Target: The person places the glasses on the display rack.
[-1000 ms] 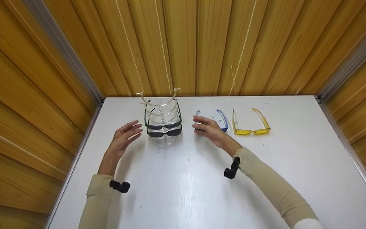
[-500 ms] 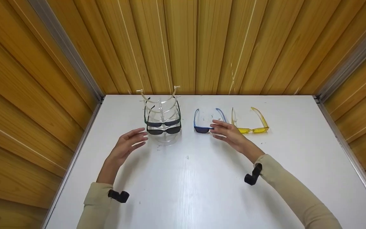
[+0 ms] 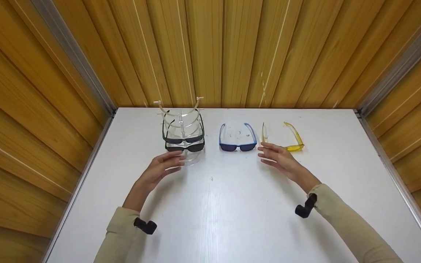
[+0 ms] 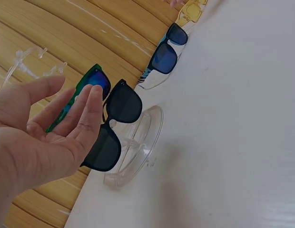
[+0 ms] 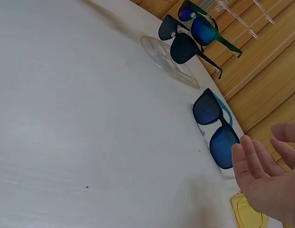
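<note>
A clear display stand (image 3: 181,122) at the table's back left bears black sunglasses (image 3: 194,147) low down and green-framed sunglasses (image 3: 174,140) just above them. My left hand (image 3: 161,168) hovers before the stand, fingers loosely extended and holding nothing; in the head view its fingertips overlap the black pair. Blue sunglasses (image 3: 238,147) rest on the table right of the stand with their arms unfolded. Farther right lie yellow glasses (image 3: 295,147), partly hidden behind my right hand (image 3: 280,160). That hand is also bare, its relaxed fingers between the blue and yellow pairs in the head view.
The white table (image 3: 210,219) ends at a wood-panelled wall (image 3: 203,54) behind, with more panels at both sides. The stand's upper clear arms (image 3: 198,104) carry no glasses. Black cameras (image 3: 306,206) sit on both wrists.
My right hand has moved right, from in front of the blue sunglasses to the yellow glasses, uncovering the blue pair. My left hand has shifted right, in front of the stand.
</note>
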The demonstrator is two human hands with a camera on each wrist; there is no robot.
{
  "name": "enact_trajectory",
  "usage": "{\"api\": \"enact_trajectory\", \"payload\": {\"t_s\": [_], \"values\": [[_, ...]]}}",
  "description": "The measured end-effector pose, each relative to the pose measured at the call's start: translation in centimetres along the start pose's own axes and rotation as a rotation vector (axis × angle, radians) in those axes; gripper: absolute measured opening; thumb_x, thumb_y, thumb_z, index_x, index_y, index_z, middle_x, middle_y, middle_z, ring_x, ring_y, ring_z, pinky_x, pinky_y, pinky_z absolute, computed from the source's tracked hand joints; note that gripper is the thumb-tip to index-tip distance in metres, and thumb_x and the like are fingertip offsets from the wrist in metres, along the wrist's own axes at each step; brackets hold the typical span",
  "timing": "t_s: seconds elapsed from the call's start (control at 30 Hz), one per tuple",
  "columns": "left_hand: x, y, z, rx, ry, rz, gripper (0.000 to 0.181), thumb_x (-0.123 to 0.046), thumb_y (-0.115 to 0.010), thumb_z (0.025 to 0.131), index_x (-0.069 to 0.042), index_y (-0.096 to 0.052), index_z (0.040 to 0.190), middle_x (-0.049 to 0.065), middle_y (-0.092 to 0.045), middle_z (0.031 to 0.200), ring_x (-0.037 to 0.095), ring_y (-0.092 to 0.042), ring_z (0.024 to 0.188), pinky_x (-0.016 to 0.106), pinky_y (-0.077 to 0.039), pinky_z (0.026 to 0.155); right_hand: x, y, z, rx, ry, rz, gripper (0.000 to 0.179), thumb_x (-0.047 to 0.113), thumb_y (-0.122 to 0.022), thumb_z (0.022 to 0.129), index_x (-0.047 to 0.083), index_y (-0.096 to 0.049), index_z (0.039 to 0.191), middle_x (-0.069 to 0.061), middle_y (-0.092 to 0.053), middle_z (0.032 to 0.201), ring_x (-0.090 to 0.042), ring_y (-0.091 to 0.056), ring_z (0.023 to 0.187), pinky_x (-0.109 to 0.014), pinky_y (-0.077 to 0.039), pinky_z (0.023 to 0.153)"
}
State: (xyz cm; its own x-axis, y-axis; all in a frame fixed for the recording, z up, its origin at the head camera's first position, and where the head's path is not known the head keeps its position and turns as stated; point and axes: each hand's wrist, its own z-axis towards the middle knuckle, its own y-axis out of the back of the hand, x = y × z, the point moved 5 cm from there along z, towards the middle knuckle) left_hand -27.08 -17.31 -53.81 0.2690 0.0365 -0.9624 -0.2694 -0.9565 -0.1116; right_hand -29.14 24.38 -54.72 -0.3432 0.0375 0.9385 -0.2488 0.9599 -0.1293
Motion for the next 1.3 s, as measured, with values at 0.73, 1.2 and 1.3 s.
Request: {"api": "enact_trajectory", "payload": {"t_s": [0.73,1.2,1.3], "values": [[2.6,-7.5,5.7,0.097,0.023,-0.109,0.050,-0.006,-0.060,0.101,0.004,-0.046,0.148,0.018,-0.066,0.137,0.018,-0.070,0.111,0.039,-0.055,0.108,-3.0,1.2,1.7,-0.034,-0.072,0.042,0.060,0.014,-0.049,0.108,0.001,-0.024,0.161,-0.024,-0.028,0.166,-0.017,-0.058,0.131,-0.039,-0.042,0.121],[4.5,-10.9,9.7,-0.060,0.033,-0.243,0.047,-0.005,-0.054,0.103,0.003,-0.046,0.149,0.026,-0.050,0.152,0.032,-0.058,0.134,0.043,-0.046,0.117,-3.6,0.3,3.2,-0.052,-0.050,0.118,0.064,0.006,-0.044,0.108,0.001,-0.011,0.163,-0.019,-0.015,0.171,-0.032,-0.029,0.155,-0.042,-0.027,0.129],[4.9,-11.4,10.3,-0.107,0.046,-0.275,0.047,-0.005,-0.054,0.102,0.003,-0.047,0.148,0.024,-0.050,0.152,0.025,-0.061,0.125,0.041,-0.048,0.115,-3.7,-0.1,3.5,-0.041,-0.042,0.150,0.068,0.004,-0.044,0.107,0.000,-0.006,0.163,-0.020,-0.010,0.171,-0.034,-0.020,0.158,-0.041,-0.024,0.130]]}}
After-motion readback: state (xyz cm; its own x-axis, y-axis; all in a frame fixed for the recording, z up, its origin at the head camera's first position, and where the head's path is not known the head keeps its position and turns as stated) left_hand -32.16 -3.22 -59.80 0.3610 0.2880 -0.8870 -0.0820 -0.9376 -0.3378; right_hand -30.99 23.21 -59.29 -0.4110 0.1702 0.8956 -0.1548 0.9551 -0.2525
